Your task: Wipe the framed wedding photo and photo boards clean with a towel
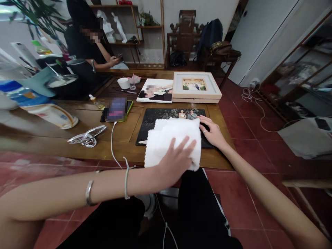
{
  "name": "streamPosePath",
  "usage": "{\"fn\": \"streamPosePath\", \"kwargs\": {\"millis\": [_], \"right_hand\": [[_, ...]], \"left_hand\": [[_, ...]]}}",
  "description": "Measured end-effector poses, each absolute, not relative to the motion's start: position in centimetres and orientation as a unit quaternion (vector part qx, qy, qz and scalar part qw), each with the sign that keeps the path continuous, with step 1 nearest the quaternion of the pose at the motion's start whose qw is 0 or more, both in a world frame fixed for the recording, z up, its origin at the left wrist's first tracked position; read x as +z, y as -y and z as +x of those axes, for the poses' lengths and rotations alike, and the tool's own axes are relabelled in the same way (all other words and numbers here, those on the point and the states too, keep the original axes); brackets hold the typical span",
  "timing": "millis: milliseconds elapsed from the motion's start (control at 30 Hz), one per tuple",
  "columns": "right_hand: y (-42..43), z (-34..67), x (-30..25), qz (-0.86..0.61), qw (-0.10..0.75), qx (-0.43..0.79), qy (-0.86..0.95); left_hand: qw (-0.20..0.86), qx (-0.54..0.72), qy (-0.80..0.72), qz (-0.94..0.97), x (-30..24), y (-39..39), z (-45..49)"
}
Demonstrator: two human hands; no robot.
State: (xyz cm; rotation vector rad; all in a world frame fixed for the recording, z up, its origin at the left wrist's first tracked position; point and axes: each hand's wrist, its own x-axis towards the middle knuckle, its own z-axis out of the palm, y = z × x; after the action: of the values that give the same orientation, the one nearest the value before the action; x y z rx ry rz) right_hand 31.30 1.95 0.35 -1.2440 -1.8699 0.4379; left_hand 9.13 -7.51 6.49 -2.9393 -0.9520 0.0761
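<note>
A folded white towel [171, 138] lies over a dark photo print [160, 116] on the low wooden table [116, 145]. My left hand [175, 160] rests flat on the towel's near edge, fingers stretched out. My right hand [211, 129] lies spread on the print's right side, beside the towel, and holds nothing. The print's near half is hidden under the towel.
A framed photo [196, 86] and another print [155, 90] lie further back. A phone [116, 110] with a white cable, metal scissors [86, 137], a white cup [123, 83] and packages at the left also sit on the table. A person sits at the far left.
</note>
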Motion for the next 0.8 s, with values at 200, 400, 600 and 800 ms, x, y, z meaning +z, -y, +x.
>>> {"fn": "streamPosePath", "kwargs": {"millis": [200,400,600,800], "right_hand": [[-1.9,31.4,0.3,-0.489,0.418,0.168,0.747],[-1.8,31.3,0.4,-0.491,0.412,0.168,0.749],[-1.8,31.2,0.6,-0.493,0.411,0.177,0.746],[-1.9,31.4,0.5,-0.475,0.412,0.183,0.756]], "left_hand": [[-0.010,0.060,0.341,-0.938,7.3,2.3,8.8],[0.019,0.040,0.394,-0.918,7.2,-5.5,8.6],[0.025,0.063,0.361,-0.930,7.0,2.6,10.2],[0.023,0.030,0.279,-0.959,7.4,9.3,10.5]]}}
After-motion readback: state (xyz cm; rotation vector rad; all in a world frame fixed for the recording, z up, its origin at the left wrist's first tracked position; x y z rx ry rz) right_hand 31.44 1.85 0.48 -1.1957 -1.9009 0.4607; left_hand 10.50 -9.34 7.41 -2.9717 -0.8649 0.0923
